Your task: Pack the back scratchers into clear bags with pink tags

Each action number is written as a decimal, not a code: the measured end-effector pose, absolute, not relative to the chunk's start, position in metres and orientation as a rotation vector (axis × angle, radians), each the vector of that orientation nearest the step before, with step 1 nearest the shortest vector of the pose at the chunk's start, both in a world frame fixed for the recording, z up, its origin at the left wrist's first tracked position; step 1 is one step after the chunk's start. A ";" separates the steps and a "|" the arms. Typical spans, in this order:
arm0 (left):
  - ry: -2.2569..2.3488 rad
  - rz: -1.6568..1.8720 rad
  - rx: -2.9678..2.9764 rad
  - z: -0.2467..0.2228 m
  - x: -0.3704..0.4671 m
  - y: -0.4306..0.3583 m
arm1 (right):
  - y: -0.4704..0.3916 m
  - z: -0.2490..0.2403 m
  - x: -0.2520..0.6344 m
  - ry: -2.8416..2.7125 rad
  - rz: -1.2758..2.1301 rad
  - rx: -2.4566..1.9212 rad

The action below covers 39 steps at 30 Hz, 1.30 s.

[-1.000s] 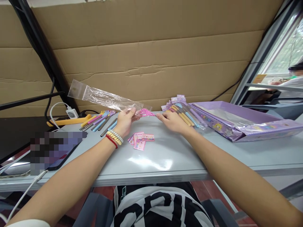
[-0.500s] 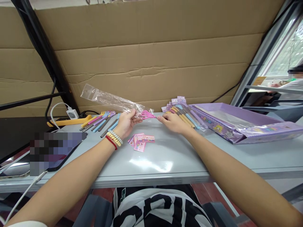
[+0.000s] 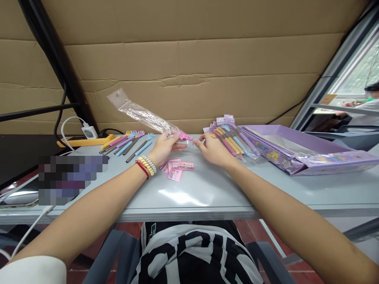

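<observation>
My left hand point(image 3: 166, 148) holds a long clear plastic bag point(image 3: 145, 116) near its lower right end, thumb and fingers on it. A pink item point(image 3: 184, 136) with a pronged head lies at that end, partly inside the bag. At its tip is my right hand point(image 3: 211, 149), thumb and index finger close together; whether they touch the item is too small to tell. Pink printed cards point(image 3: 175, 174) lie on the table below my left hand. Left of it are several hand-shaped sticks point(image 3: 130, 144) in yellow, pink, purple and blue.
Several bagged sticks point(image 3: 232, 138) lie right of my right hand, beside a purple tray point(image 3: 296, 167). A blurred-out device point(image 3: 71, 177), a yellow power strip point(image 3: 79, 141) and cables are at left. A person point(image 3: 367, 106) sits far right.
The pink item has slid further into the bag, so less of it shows. The bag's far end stands higher. My right thumb has moved slightly apart from the item's tip.
</observation>
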<state>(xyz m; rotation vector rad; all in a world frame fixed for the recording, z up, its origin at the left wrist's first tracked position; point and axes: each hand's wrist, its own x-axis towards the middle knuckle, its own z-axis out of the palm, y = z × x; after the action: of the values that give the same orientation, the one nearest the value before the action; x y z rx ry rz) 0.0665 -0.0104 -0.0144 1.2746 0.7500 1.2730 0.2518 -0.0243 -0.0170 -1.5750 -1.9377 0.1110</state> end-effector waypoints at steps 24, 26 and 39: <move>0.757 1.286 1.341 -0.011 0.054 -0.001 | -0.033 -0.010 0.248 -1.988 0.493 -1.470; 0.773 1.280 1.344 -0.011 0.053 -0.001 | -0.032 -0.010 0.251 -1.995 0.520 -1.484; 0.739 1.136 1.481 -0.015 0.057 -0.003 | -0.030 -0.020 0.250 -1.979 0.657 -1.276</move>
<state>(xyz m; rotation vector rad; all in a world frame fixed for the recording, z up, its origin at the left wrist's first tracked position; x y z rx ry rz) 0.0570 -0.0027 -0.0149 1.4812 0.7390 1.1364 0.2497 -0.0301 -0.0199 -1.2760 -1.9790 0.6569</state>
